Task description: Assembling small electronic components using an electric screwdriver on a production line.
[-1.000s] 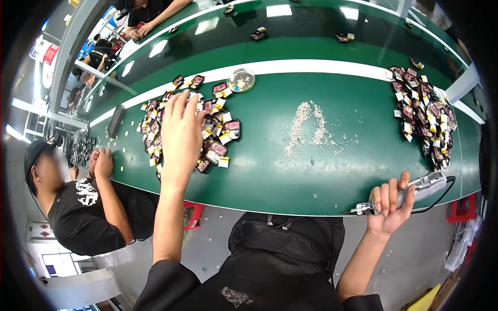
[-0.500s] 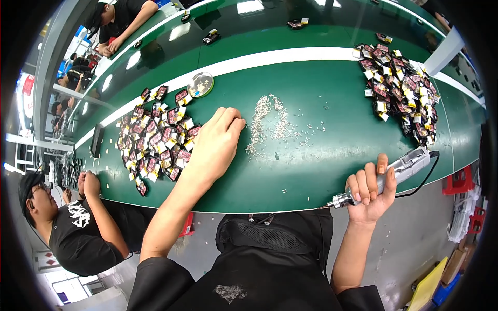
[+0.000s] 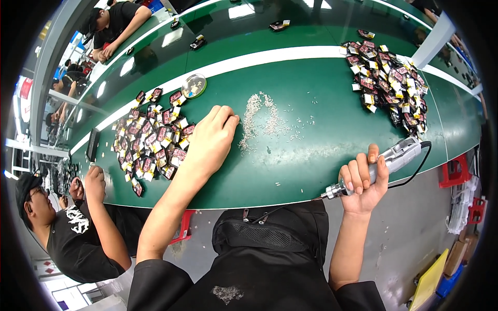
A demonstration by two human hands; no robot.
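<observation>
My left hand (image 3: 212, 137) hovers over the green table with thumb and fingers pinched together. Whatever lies between the fingertips is too small or hidden to make out. Just right of those fingertips spreads an arch-shaped heap of tiny silvery screws (image 3: 251, 115), with loose ones scattered farther right. In my right hand (image 3: 363, 179) is a grey electric screwdriver (image 3: 403, 153), gripped round its body. Its tip points left along the near table edge, and a black cord curves from its back end. Left of my left hand lies a pile of small black devices with white and yellow tabs (image 3: 150, 136).
Another pile of the same devices (image 3: 389, 83) lies at the right. A round clear-topped dish (image 3: 194, 86) sits beyond the left pile. Several single devices (image 3: 279, 25) lie across the white strip. A co-worker in black (image 3: 83, 233) sits at my left; red stools (image 3: 454, 171) stand at the right.
The whole scene has shifted slightly left in view. My left fingertips are a little closer to the screw heap. My right hand keeps its grip on the screwdriver.
</observation>
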